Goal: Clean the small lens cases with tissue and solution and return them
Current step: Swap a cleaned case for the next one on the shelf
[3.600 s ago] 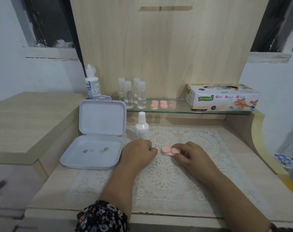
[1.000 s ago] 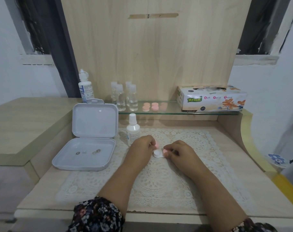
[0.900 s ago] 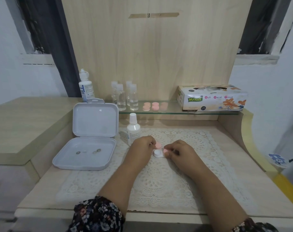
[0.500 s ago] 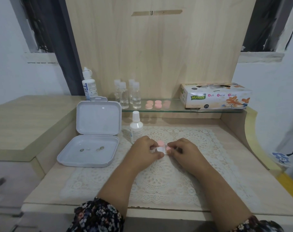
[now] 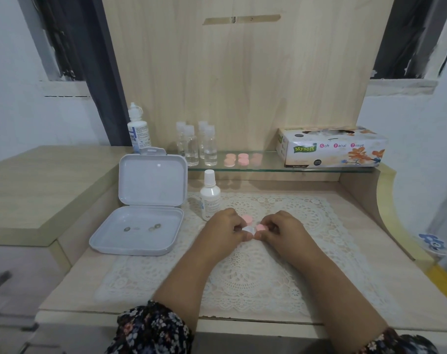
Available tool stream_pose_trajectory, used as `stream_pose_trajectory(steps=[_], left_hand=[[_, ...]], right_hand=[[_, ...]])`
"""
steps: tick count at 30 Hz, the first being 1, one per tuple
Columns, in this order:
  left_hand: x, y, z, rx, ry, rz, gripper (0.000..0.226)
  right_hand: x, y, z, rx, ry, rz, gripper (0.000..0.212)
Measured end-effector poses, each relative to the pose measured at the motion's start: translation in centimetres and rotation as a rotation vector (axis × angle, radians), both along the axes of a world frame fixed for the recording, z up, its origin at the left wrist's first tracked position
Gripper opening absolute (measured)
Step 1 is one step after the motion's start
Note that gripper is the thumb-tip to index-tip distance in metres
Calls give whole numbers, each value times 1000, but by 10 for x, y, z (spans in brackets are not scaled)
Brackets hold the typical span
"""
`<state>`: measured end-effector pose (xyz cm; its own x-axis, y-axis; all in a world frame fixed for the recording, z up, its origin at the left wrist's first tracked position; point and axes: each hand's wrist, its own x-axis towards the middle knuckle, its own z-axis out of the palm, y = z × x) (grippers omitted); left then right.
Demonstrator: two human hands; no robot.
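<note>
open white hinged box [image 5: 140,213] at left, two small lenses [image 5: 141,228] lying in its tray. behind it a tall solution bottle [image 5: 138,131]; small white dropper bottle [image 5: 210,195] standing on the lace mat [image 5: 242,277]. left hand [image 5: 223,229] curled, fingertips pinching the white lens case [image 5: 249,229] on the mat; loose pink cap [image 5: 248,218] just behind. right hand [image 5: 285,232] curled, pinching the case's other pink cap [image 5: 260,227]. glass shelf [image 5: 268,168]: clear vials [image 5: 196,146], spare pink cases [image 5: 239,159], tissue box [image 5: 332,146] at far right.

On the glass shelf [image 5: 268,167] along the desk's back edge, vials [image 5: 195,146] stand left, spare lens cases [image 5: 239,159] middle, tissue box [image 5: 332,146] right.
</note>
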<state>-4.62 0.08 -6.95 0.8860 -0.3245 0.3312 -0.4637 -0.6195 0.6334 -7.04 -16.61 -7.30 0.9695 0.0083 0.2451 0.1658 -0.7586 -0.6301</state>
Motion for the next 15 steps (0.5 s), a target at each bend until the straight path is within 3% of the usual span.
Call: stream_pose_trajectory(steps=[8, 15], left_hand=[[-1, -1, 0, 0, -1, -4, 23], [-1, 0, 0, -3, 8, -2, 23]], right_hand=[[-2, -3, 2, 12, 10, 103, 20], [-8, -2, 3, 155, 2, 89, 55]])
